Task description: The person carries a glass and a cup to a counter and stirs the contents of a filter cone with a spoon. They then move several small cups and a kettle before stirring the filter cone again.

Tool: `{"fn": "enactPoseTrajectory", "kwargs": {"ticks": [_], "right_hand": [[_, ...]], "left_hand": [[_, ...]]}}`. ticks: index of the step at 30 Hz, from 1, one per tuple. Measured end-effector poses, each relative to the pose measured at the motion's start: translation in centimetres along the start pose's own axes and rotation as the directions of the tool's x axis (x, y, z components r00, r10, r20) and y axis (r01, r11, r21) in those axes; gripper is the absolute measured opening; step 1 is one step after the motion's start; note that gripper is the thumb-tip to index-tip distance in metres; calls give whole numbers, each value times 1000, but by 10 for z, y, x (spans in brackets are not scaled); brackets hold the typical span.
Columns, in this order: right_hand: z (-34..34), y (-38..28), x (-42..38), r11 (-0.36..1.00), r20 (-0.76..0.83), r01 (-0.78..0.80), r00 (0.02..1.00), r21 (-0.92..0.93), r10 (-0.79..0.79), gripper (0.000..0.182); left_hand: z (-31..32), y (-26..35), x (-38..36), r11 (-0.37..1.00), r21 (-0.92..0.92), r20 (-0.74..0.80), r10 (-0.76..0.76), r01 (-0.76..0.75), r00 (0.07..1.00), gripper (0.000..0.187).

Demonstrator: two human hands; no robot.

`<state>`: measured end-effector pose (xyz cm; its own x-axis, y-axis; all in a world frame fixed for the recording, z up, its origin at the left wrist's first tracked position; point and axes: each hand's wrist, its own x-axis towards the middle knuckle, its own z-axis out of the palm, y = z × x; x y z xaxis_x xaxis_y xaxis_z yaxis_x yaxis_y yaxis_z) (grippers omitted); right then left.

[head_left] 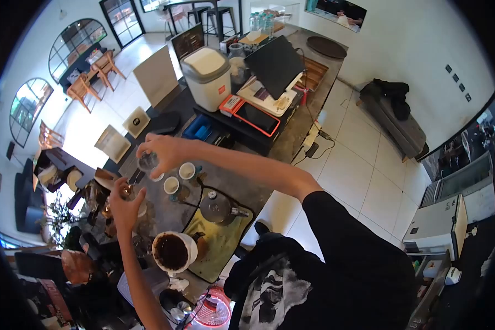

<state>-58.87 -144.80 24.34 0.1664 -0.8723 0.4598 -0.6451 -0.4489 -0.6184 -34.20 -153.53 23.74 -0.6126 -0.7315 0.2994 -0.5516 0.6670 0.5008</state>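
- From the head view, we see our right hand (162, 151) up over the counter (269, 140), fingers closed around a small glass (147, 161).
- Our left hand (124, 201) is lower, near the counter's edge. It seems to pinch something small and shiny (too blurry to name), so we cannot tell its grip for sure.
- Just beside the glass stand two white cups (180, 177).
- A kettle (217, 208) sits on a green mat (220, 242), and a dripper (173, 252) full of dark grounds is close to us.
- We think a slow, steady tilt is best here. Keep the glass right over where it should pour, and keep the elbow away from the cups.
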Motion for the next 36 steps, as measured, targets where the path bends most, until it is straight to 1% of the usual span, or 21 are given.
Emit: {"fn": "enactPoseTrajectory", "kwargs": {"ticks": [1, 2, 3, 4, 5, 6, 7, 9, 13, 15, 16, 18, 20, 22, 24, 26, 28, 29, 30, 34, 36], "right_hand": [[4, 7, 0, 999, 15, -33, 999, -18, 33, 62], [8, 19, 0, 998, 14, -4, 1000, -64, 5, 62], [12, 29, 2, 996, 24, 38, 999, -87, -36, 61], [15, 36, 5, 974, 56, 74, 996, -213, -63, 62], [17, 37, 3, 979, 23, 100, 995, -177, -97, 62], [22, 49, 4, 976, 24, 99, 995, -193, -96, 62], [16, 43, 0, 994, 39, 52, 998, -99, -48, 61], [16, 40, -1, 986, 87, -126, 987, -108, 136, 61], [34, 52, 0, 986, 114, -109, 986, -127, 123, 60], [48, 51, 4, 981, 199, -138, 966, -138, 164, 60], [54, 49, 6, 974, 246, -204, 943, -97, 222, 61], [71, 55, 10, 978, 237, -174, 951, -112, 196, 61], [86, 61, 12, 982, 219, -135, 962, -132, 161, 61], [96, 58, 16, 975, 195, -154, 963, -162, 185, 62], [108, 60, 22, 966, 171, -175, 963, -192, 208, 62], [123, 72, 25, 961, 177, -209, 954, -180, 240, 62], [137, 83, 28, 960, 169, -176, 962, -216, 215, 62], [143, 89, 27, 960, 166, -149, 967, -236, 191, 62], [146, 88, 27, 962, 171, -145, 967, -233, 187, 62], [157, 92, 31, 950, 243, -113, 952, -293, 188, 65], [167, 94, 32, 944, 259, -92, 949, -318, 180, 65]], "left_hand": [[5, -1, 2, 997, -42, 18, 65, -65, 998, 62], [9, -4, 2, 991, -76, 28, 111, -109, 993, 62], [18, -23, 5, 989, -50, 53, 140, -138, 989, 62], [5, -3, 2, 992, 43, 144, 110, -117, 983, 62], [9, -19, 1, 984, -48, 134, 177, -172, 975, 61], [8, -25, 1, 993, -9, 186, 118, -119, 975, 59], [10, -33, 2, 989, 9, 207, 143, -147, 968, 58], [16, -50, 5, 987, 106, 313, 82, -121, 946, 58], [33, -72, 3, 975, 166, 367, 77, -147, 927, 55], [38, -78, -1, 973, 183, 397, 58, -141, 916, 55], [40, -81, -1, 973, 186, 397, 54, -137, 916, 55], [48, -84, -1, 977, 155, 466, 58, -146, 883, 57], [56, -87, -2, 979, 152, 479, 45, -133, 877, 58], [63, -91, -3, 981, 150, 488, 35, -124, 872, 58], [70, -95, -7, 966, 183, 514, 64, -183, 855, 61], [75, -97, -11, 966, 188, 544, 50, -179, 838, 62], [79, -96, -10, 965, 192, 561, 42, -179, 827, 64], [80, -95, -12, 948, 220, 563, 69, -230, 824, 65], [82, -97, -16, 929, 246, 568, 94, -278, 818, 66], [90, -101, -19, 935, 249, 574, 67, -252, 816, 67], [94, -105, -22, 939, 216, 549, 111, -268, 829, 66]]}}
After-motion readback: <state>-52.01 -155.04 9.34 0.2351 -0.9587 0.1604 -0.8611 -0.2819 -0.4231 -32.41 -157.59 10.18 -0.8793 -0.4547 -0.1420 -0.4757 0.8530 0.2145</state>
